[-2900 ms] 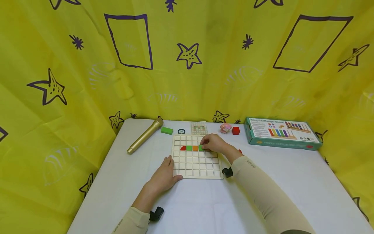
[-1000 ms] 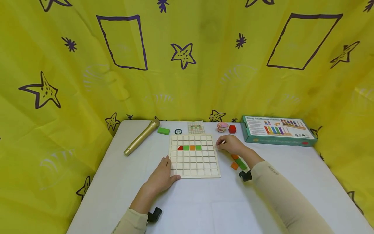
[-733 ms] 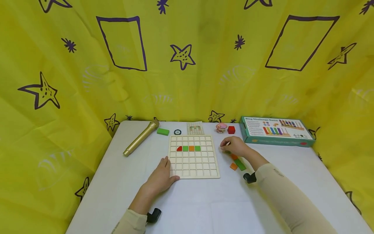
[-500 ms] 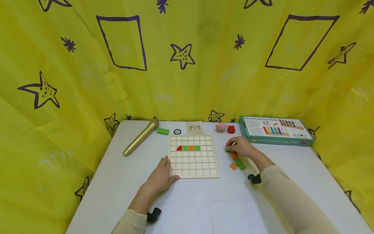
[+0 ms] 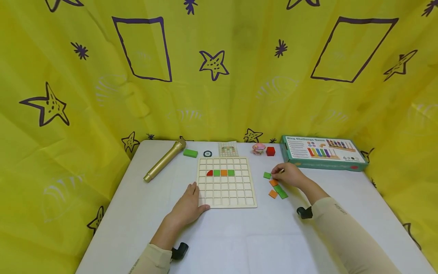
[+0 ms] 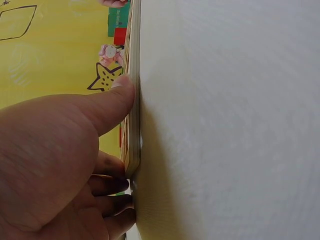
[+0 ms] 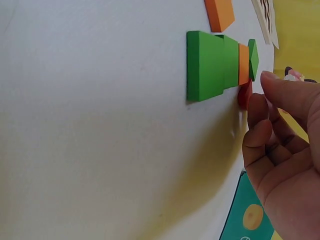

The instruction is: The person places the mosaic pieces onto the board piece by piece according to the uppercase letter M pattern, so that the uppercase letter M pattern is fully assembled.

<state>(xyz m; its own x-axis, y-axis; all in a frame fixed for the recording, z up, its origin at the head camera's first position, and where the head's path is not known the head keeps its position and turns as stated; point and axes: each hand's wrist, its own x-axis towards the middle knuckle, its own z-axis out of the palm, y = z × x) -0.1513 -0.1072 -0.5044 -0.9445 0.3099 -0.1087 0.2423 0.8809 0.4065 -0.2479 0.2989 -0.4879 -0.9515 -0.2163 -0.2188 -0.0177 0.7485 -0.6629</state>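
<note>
My left hand (image 5: 186, 204) rests at the near left corner of a pale wooden grid board (image 5: 229, 186), thumb on the front edge and straight fingers along the left side. One row of the board holds a red quarter-round tile (image 5: 210, 173), two green tiles and an orange tile (image 5: 224, 172). Right of the board, my right hand (image 5: 291, 177) hovers with bent fingers and a gap between thumb and index finger. Under it lie a loose green square tile (image 5: 267, 175), orange tiles (image 5: 273, 194) and green tiles (image 5: 281, 192). The right wrist view shows a red piece (image 7: 244, 95) near the fingertips.
Behind the board lie a printed pattern card (image 5: 228, 149), a round chip (image 5: 207, 153) and a green block (image 5: 190, 153). A gold microphone (image 5: 165, 160) is at left. To the right stand a pink figurine (image 5: 259, 148), a red block (image 5: 270, 151) and a game box (image 5: 325, 153).
After leaving a second green tile in the board's row, my right hand has moved right to the loose tiles, then further right, uncovering a green square. My left hand stays at the board.
</note>
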